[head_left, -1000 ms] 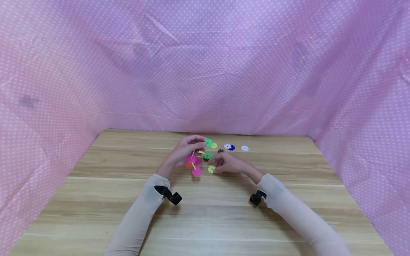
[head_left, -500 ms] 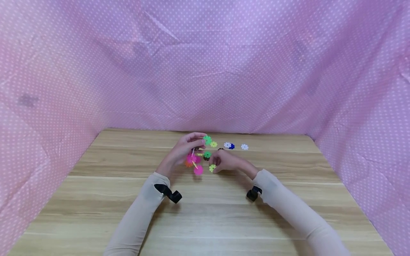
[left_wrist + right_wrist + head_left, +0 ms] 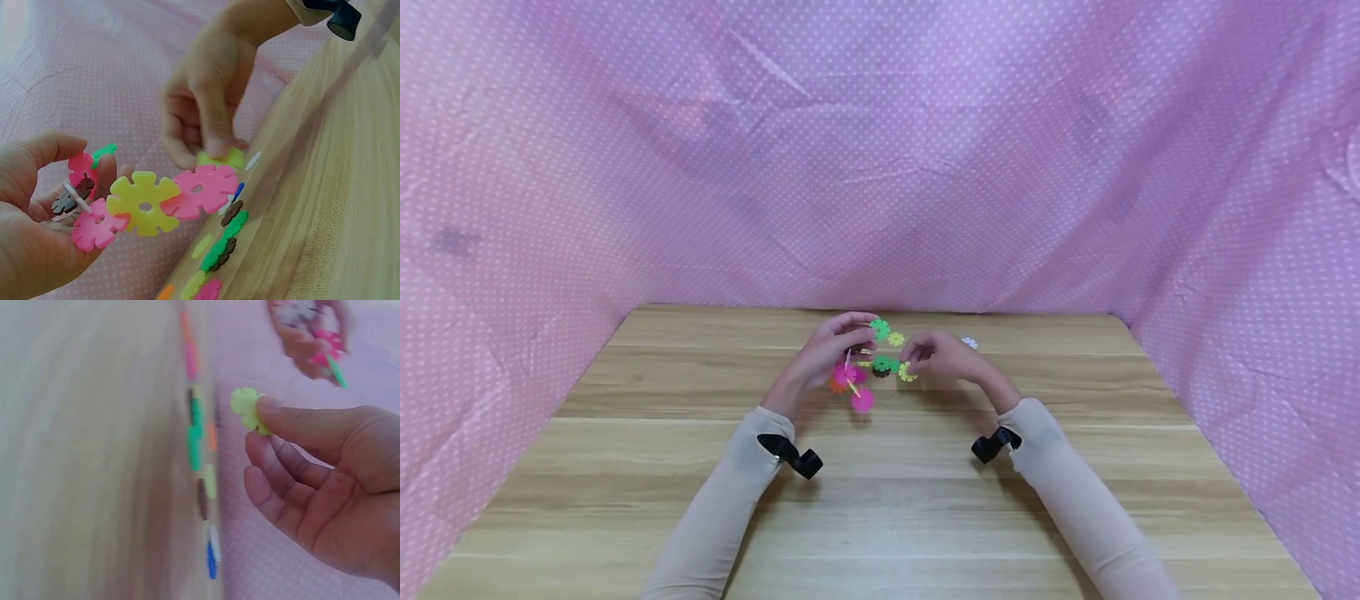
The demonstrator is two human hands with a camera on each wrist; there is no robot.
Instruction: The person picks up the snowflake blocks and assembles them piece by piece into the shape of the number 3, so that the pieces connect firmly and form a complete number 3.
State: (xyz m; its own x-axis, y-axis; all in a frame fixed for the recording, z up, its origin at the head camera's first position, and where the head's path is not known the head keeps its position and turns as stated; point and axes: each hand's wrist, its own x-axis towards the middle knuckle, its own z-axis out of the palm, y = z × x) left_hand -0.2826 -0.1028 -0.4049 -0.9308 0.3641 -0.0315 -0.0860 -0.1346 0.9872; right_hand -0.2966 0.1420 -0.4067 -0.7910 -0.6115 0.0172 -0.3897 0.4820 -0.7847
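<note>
My left hand (image 3: 823,354) holds a chain of interlocked flower-shaped plastic discs. In the left wrist view, a yellow disc (image 3: 142,212) in the chain joins a pink disc (image 3: 212,199) at the outer end to another pink disc (image 3: 94,234). Nearer the palm are white, dark brown, pink and green discs, partly covered by fingers. To the right, my right hand (image 3: 947,357) pinches a loose yellow flower disc (image 3: 245,407) between thumb and fingers. The right wrist view shows that disc apart from the chain, raised off the table.
Loose flower discs lie on the wooden table (image 3: 880,517), among them a green one (image 3: 234,231), a brown one (image 3: 234,212) and a blue one (image 3: 211,561). A white disc (image 3: 970,342) lies farther right. Pink dotted cloth (image 3: 880,167) hangs behind the table.
My right hand has lifted the yellow disc and moved toward the table's far side, now covering the blue disc and a white one in the head view. The left hand stays nearly still.
</note>
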